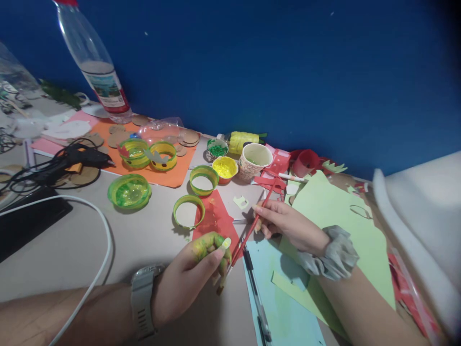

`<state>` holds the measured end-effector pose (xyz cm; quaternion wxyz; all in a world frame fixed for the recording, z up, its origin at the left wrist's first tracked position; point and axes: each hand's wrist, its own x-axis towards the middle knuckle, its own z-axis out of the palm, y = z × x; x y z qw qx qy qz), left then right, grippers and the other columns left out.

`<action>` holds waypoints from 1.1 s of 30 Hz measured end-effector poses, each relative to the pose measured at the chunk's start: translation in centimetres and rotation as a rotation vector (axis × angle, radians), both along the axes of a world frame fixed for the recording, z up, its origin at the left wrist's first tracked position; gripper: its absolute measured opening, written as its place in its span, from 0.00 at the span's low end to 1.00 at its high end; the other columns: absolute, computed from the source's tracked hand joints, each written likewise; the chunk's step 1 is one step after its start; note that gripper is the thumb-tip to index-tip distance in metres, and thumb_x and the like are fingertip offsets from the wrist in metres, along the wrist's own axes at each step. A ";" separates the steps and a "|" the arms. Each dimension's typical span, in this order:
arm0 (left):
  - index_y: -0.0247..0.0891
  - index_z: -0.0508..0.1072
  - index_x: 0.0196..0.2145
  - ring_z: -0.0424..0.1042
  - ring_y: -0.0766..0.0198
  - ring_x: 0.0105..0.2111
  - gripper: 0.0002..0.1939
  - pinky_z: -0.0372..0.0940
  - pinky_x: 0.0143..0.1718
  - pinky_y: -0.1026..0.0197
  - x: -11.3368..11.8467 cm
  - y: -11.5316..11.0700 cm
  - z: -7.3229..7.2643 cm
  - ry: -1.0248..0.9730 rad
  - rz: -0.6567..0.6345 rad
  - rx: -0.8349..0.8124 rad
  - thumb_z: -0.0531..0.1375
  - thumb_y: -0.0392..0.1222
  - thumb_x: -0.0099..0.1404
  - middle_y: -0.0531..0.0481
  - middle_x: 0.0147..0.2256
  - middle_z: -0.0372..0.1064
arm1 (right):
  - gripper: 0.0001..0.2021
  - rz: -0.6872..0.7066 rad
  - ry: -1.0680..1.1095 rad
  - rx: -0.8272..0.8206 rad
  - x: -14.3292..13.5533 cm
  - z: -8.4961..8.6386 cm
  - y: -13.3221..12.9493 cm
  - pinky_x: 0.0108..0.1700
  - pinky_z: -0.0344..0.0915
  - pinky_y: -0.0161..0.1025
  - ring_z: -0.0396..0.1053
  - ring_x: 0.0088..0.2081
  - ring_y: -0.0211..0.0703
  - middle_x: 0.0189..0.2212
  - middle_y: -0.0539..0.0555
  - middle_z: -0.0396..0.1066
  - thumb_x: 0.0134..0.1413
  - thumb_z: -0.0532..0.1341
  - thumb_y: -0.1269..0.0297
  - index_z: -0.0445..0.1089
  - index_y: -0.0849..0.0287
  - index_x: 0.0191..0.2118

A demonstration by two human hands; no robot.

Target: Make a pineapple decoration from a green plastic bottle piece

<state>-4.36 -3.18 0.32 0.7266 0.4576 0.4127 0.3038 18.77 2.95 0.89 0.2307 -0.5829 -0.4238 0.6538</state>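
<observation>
My left hand (196,274), its fingers smeared green and yellow, is closed in a pinch. At its thumb tip shows a small pale oval piece (226,243) with a yellow spot; its kind is unclear. My right hand (275,218) grips the red handle of a paintbrush (248,235), whose brown bristles point down beside my left fingers. Beneath the brush lies red paper (216,218). Two green-yellow painted rings (189,211) stand beyond my left hand. Behind them are a cup of yellow paint (225,168), a cup of green paint (217,150) and a patterned paper cup (255,161) holding liquid.
Green paper (334,211) and light blue paper (288,307) lie at right, with a pen (256,288) on the blue sheet. Leftward are a painted dish (129,191), a black glue gun (81,156), a white cable (106,240) and a tall bottle (97,67). A blue wall (270,62) rises behind.
</observation>
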 end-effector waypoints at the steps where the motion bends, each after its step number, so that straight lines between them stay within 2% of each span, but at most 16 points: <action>1: 0.40 0.64 0.23 0.62 0.65 0.23 0.17 0.61 0.27 0.64 0.0 0.0 0.0 0.005 -0.001 0.016 0.53 0.51 0.66 0.53 0.22 0.63 | 0.22 -0.013 -0.001 0.002 0.0 0.0 0.0 0.21 0.64 0.28 0.64 0.19 0.31 0.22 0.52 0.71 0.47 0.67 0.46 0.63 0.61 0.29; 6: 0.39 0.63 0.25 0.62 0.66 0.25 0.16 0.60 0.30 0.65 0.0 0.0 0.0 0.017 -0.016 0.065 0.49 0.45 0.69 0.54 0.23 0.62 | 0.19 -0.105 -0.018 0.021 0.6 0.2 0.0 0.20 0.64 0.28 0.63 0.19 0.32 0.22 0.51 0.70 0.49 0.67 0.49 0.63 0.59 0.30; 11: 0.38 0.63 0.25 0.60 0.68 0.25 0.17 0.57 0.29 0.65 -0.1 0.1 -0.1 0.047 -0.049 0.083 0.48 0.45 0.70 0.55 0.23 0.59 | 0.16 -0.222 -0.032 0.055 1.7 0.7 0.6 0.20 0.63 0.27 0.61 0.19 0.31 0.21 0.49 0.67 0.52 0.66 0.52 0.62 0.59 0.30; 19: 0.38 0.62 0.25 0.58 0.69 0.24 0.17 0.55 0.28 0.65 -0.2 -0.2 -0.1 0.059 -0.067 0.075 0.48 0.45 0.70 0.55 0.23 0.59 | 0.10 -0.357 -0.078 0.079 1.7 0.0 1.1 0.21 0.65 0.25 0.65 0.23 0.33 0.24 0.49 0.67 0.59 0.61 0.58 0.63 0.58 0.33; 24: 0.38 0.63 0.25 0.59 0.68 0.25 0.17 0.56 0.29 0.64 -0.2 -0.2 -0.2 0.076 -0.071 0.090 0.47 0.46 0.71 0.55 0.23 0.60 | 0.11 -0.351 -0.142 0.101 2.0 0.0 1.1 0.21 0.66 0.26 0.66 0.22 0.33 0.26 0.51 0.69 0.58 0.62 0.57 0.64 0.60 0.33; 33: 0.38 0.62 0.25 0.59 0.68 0.25 0.17 0.56 0.30 0.64 -0.3 -0.2 -0.2 0.072 -0.086 0.099 0.47 0.46 0.71 0.55 0.24 0.60 | 0.19 -0.275 -0.304 0.165 3.8 -0.2 1.6 0.20 0.63 0.28 0.64 0.20 0.34 0.22 0.51 0.67 0.56 0.61 0.47 0.64 0.60 0.30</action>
